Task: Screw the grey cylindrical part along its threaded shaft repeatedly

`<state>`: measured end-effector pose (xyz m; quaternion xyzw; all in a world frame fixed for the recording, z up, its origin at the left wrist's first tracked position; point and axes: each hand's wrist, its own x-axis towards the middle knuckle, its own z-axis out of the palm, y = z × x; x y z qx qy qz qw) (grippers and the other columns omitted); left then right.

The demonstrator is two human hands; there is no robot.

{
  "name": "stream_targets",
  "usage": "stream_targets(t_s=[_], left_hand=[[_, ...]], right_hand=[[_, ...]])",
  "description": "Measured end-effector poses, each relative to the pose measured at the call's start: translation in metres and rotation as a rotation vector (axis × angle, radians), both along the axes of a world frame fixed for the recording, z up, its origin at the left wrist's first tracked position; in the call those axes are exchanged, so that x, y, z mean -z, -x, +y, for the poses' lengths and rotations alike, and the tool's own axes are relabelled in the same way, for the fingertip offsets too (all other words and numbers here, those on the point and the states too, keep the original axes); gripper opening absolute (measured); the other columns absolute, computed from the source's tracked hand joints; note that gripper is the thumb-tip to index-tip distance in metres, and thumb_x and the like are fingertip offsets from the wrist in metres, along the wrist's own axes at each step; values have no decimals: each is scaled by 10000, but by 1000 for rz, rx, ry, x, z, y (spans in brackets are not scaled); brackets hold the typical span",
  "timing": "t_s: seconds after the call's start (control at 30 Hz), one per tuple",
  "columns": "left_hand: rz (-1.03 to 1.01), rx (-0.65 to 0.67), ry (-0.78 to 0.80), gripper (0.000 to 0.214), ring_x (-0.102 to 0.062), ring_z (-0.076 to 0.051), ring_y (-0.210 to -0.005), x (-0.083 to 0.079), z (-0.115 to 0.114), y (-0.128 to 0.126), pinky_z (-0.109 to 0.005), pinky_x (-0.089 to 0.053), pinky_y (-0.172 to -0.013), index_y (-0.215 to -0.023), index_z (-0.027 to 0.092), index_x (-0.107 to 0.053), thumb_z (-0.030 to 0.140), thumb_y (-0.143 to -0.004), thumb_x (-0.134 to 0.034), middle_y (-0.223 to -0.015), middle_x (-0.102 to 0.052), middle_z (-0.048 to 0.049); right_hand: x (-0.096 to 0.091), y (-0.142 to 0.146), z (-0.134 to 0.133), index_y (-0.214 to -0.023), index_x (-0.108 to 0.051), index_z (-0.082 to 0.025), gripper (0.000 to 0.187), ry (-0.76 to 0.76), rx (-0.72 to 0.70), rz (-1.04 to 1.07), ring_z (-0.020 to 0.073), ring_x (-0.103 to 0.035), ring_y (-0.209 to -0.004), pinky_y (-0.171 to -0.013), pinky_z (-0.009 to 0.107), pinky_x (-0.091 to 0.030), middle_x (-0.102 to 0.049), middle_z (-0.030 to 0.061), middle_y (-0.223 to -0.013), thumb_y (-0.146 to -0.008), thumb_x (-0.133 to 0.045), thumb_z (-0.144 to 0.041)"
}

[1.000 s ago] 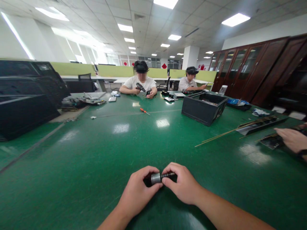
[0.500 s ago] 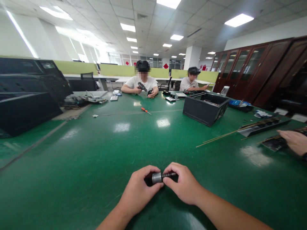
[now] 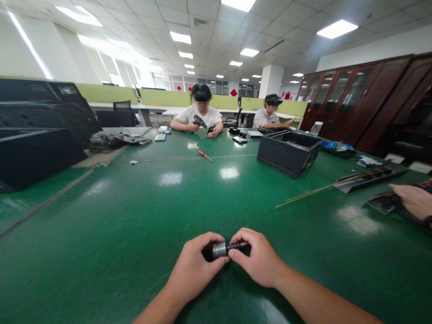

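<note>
Low in the middle of the head view, both hands meet around a small silver metal cylinder with a thin dark ridged shaft point(image 3: 220, 249); I cannot tell its exact kind. My left hand point(image 3: 195, 263) curls its thumb and fingers round the cylinder end, and the far end of it is hidden in the palm. With thumb and fingertips, my right hand point(image 3: 258, 258) pinches the shaft where it leaves the cylinder. The shaft points right, its tip lying inside the curl of that hand. Beneath both hands is a green tabletop point(image 3: 162, 216).
An orange screwdriver point(image 3: 204, 155) lies farther back. A black crate point(image 3: 286, 155) stands right of it, near long thin rods point(image 3: 310, 194). Another person's hand point(image 3: 413, 200) is at the right edge. Across the table, a person point(image 3: 202, 114) holds a power drill point(image 3: 200, 121). Dark casings point(image 3: 40, 153) stand left.
Almost nothing differs. The cylinder has shifted very slightly left and up in the picture; both hands keep the same grip.
</note>
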<state>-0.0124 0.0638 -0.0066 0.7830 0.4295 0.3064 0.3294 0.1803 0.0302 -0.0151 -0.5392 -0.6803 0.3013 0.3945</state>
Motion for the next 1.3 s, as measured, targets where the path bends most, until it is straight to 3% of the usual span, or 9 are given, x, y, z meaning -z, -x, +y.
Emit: stream_targets(t_s=[1.3], left_hand=[[-1,-15,-6,177,-654,-181,-778,2,1,0,-272,-464,-721,-886,246,-704,201,-718,-736,-829,-721,30]], right_hand=[[1,-2,1,-820,-664,-191,29,3,17,3,146,-584,-738,-671,248,-410,-645,-13,-783,-797,-677,-177]])
